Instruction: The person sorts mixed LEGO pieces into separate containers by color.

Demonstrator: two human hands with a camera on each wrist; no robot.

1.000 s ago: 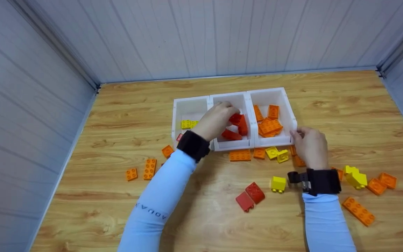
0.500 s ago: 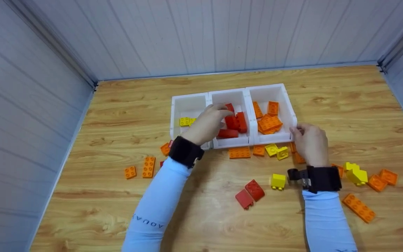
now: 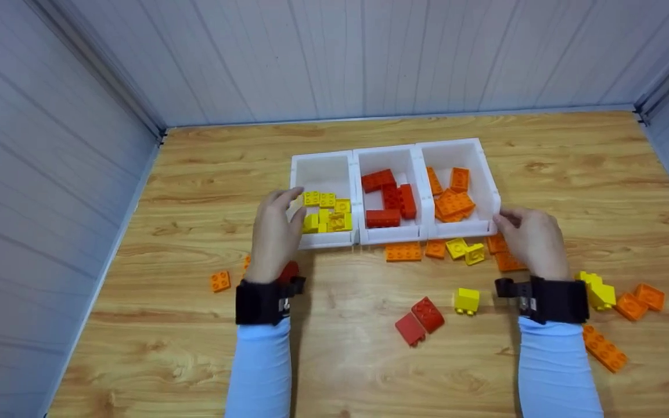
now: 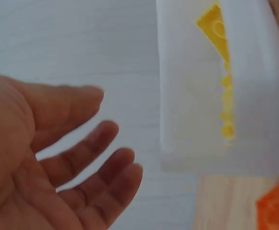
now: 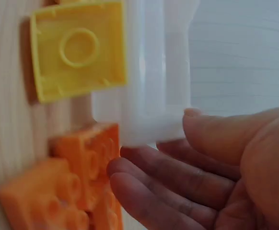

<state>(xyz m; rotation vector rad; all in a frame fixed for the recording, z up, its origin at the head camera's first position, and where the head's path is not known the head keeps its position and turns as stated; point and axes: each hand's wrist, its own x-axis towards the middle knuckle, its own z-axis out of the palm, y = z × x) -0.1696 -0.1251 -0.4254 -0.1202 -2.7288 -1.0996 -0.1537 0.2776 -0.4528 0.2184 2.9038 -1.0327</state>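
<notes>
My left hand (image 3: 273, 232) hovers at the outer side of the left white bin (image 3: 324, 169), thumb and fingers spread with nothing between them; the left wrist view shows a gap to the bin wall. Several yellow bricks (image 3: 327, 200) lie in that bin. Red bricks (image 3: 383, 218) fill part of the middle bin (image 3: 394, 234), and orange bricks (image 3: 455, 203) lie in the right bin (image 3: 463, 228). With nearly straight fingers, my right hand (image 3: 535, 241) touches the right bin's front outer corner, the thumb tip (image 5: 193, 120) against its edge.
Orange bricks (image 3: 403, 252) and yellow pieces (image 3: 474, 253) lie along the bins' front. Two red bricks (image 3: 410, 329) and a yellow block (image 3: 466, 301) sit nearer. More pieces, including a long orange brick (image 3: 604, 348), lie at right. A red piece (image 3: 289, 271) is partly hidden by my left wrist.
My left hand has left the middle bin and moved left to the left bin's outer side, uncovering the red and yellow bricks. My right hand stays at the right bin's corner.
</notes>
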